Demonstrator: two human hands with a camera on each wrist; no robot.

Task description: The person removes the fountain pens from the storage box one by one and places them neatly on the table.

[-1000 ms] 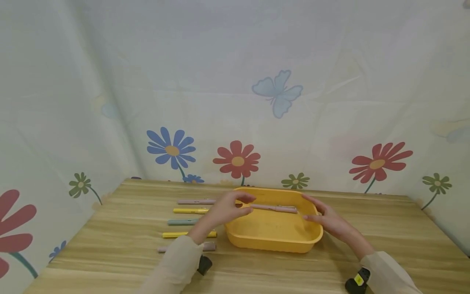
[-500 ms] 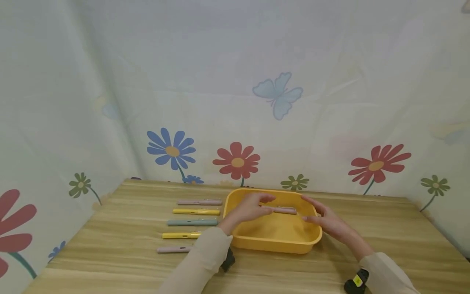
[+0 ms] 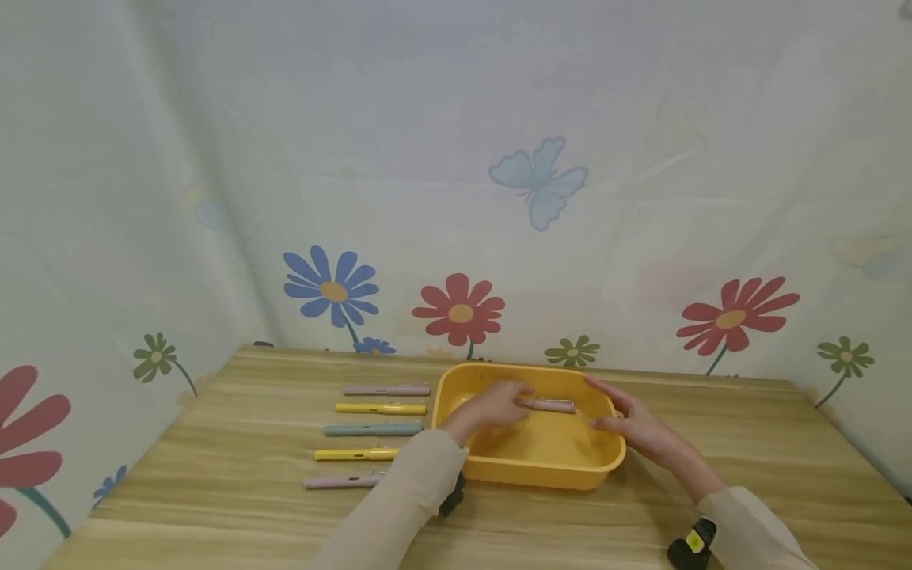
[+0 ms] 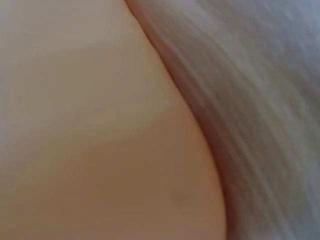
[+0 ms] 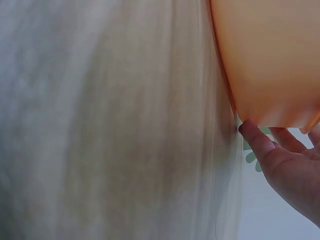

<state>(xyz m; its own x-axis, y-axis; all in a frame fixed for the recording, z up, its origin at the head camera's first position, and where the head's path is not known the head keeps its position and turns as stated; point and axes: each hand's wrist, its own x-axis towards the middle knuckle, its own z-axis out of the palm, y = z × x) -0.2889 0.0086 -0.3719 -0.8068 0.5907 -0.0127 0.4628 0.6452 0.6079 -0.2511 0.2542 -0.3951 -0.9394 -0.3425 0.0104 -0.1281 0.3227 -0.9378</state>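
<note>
My left hand (image 3: 492,405) reaches into a yellow plastic basket (image 3: 530,473), its thumb and fingertips around the left end of a pale pink pen (image 3: 552,405). That pen lies crosswise near the basket's back wall, its clip end pointing right. The right hand (image 3: 644,427) holds the basket's right end, thumb and fingers spread along the rim. In the right wrist view this hand (image 5: 287,167) has its fingertips at the edge of the orange-looking basket wall (image 5: 275,65). The left wrist view is filled mostly by the blurred basket wall (image 4: 100,125); the left hand is out of sight there.
Left of the basket, several pens lie in a column on the wooden table (image 3: 235,443): a pink pen (image 3: 385,390), a yellow pen (image 3: 381,408), a green pen (image 3: 370,429), another yellow pen (image 3: 352,455) and another pink pen (image 3: 342,481). A flowered curtain (image 3: 399,190) hangs behind.
My left hand has moved right and down into the basket, onto the left part of the pink pen, uncovering the upper pens on the table. The right hand stays at the basket's right end.
</note>
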